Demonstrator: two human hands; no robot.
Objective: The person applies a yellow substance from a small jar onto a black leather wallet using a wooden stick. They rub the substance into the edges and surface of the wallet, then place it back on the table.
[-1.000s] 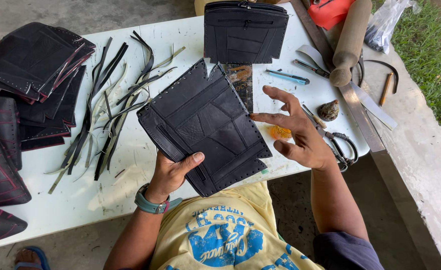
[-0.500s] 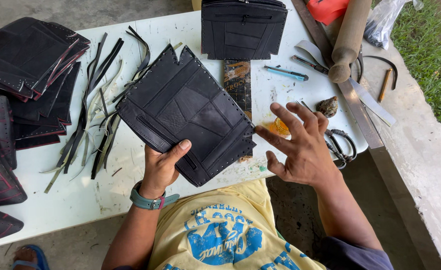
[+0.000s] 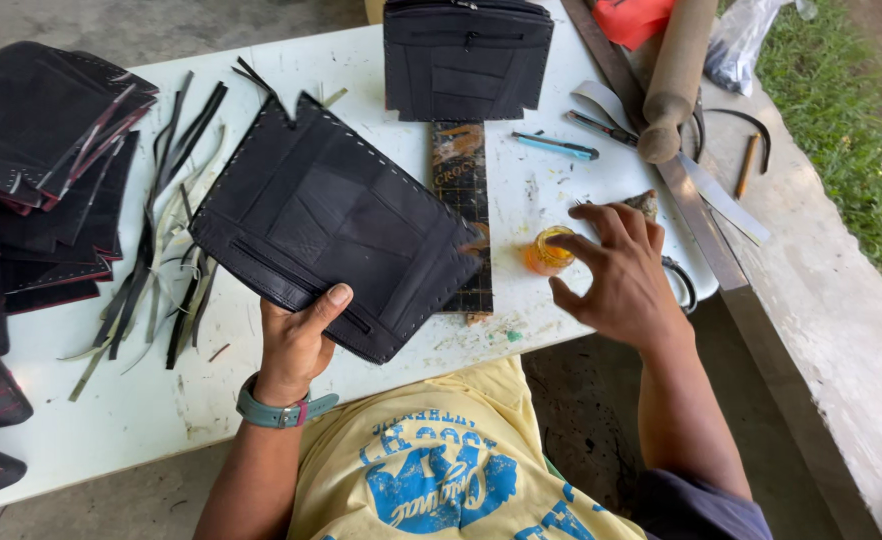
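While your left hand (image 3: 296, 345) grips the black stitched panel (image 3: 336, 225) by its lower edge at centre frame, thumb on top and fingers curled beneath, your right hand (image 3: 616, 275) hovers right of centre, fingers spread and holding nothing, fingertips touching the small orange jar (image 3: 549, 252) on the white table (image 3: 141, 410).

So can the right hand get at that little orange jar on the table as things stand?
Probably yes: the right hand hovers open beside the small orange jar, fingertips at its rim, with nothing between them. The left hand holds the black pouch well clear.
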